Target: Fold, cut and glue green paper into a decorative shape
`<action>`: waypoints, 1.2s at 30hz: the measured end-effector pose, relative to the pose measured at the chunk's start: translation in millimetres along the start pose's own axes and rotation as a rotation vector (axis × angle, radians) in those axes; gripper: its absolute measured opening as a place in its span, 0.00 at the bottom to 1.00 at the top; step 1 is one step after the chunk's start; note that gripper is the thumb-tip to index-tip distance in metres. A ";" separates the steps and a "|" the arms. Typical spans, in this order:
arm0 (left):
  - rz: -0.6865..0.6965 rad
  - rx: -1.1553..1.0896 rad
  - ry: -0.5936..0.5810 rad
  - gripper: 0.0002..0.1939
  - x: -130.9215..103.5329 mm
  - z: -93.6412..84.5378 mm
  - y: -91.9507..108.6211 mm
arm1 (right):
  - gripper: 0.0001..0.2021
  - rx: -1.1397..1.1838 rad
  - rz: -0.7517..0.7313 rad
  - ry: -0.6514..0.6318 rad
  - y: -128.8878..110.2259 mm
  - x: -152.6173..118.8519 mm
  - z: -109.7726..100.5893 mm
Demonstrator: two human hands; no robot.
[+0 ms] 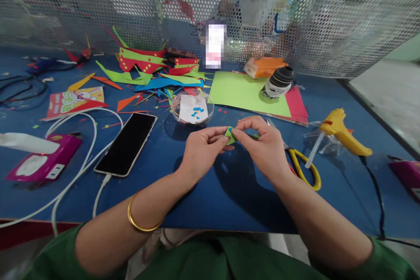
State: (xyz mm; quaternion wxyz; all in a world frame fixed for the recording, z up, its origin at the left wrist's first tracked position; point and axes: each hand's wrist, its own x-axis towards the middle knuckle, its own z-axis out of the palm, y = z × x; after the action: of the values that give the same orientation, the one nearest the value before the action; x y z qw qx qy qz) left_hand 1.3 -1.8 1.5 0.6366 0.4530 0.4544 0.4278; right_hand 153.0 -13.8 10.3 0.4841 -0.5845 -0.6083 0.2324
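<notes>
A small strip of green paper (230, 137) is held up in front of me between both hands, with a tiny blue paper bit (230, 128) at its top edge. My left hand (205, 148) pinches its left side between thumb and fingers. From the right, my right hand (262, 146) presses thumb and fingertips on the strip beside the blue bit, and some green shows behind these fingers. Beyond my hands, a clear round dish (175, 113) carries a white paper (188, 116) with several blue paper bits (197, 112). Yellow-handled scissors (299, 170) lie partly under my right forearm.
A yellow glue gun (344, 133) lies at the right. A phone (127, 144) with a white cable (98, 194) is at the left, near a purple power strip (44, 157). Red and green paper masks (141, 60), green sheets (239, 92) and a black-and-white roll (278, 82) stand behind.
</notes>
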 end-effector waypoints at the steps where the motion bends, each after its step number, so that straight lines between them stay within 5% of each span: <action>1: 0.003 -0.006 -0.005 0.15 -0.2 0.1 0.1 | 0.04 -0.001 0.005 0.003 -0.3 -0.2 0.3; 21: 0.006 -0.011 0.007 0.15 -2.2 1.4 3.1 | 0.05 0.007 0.148 0.005 -4.5 0.1 -0.7; 36: -0.011 0.032 0.072 0.15 0.3 -1.0 5.4 | 0.07 0.061 0.127 -0.172 -0.6 7.5 -11.0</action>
State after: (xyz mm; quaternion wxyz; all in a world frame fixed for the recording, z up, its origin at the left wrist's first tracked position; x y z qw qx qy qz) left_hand -0.4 -0.1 6.6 0.6149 0.4450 0.4861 0.4331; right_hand 163.3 -10.0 17.9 0.4320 -0.5849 -0.6018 0.3302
